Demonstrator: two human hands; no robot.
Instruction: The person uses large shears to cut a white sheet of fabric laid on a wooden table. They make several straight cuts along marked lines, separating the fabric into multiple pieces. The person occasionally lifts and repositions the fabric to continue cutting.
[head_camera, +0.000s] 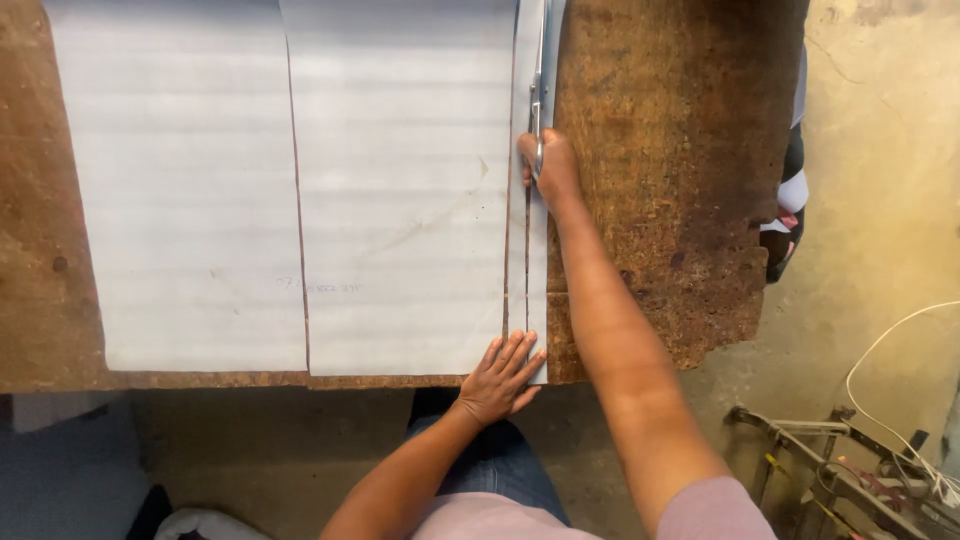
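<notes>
Two wide grey-white metal sheets (400, 190) lie side by side on a rusty brown table (670, 150). My right hand (549, 168) grips metal shears (538, 95) at the right sheet's right side, where a narrow strip (537, 290) is split off along a cut line. My left hand (503, 375) lies flat, fingers spread, on the near edge of that sheet and strip, at the table's front edge. The shears' blades point away from me along the cut.
The left sheet (180, 190) covers the table's left part. The table's right edge is ragged. On the floor at lower right stands a metal frame tool (850, 470) with a white cable (880, 380). Dark and white items (790, 210) lie beyond the right edge.
</notes>
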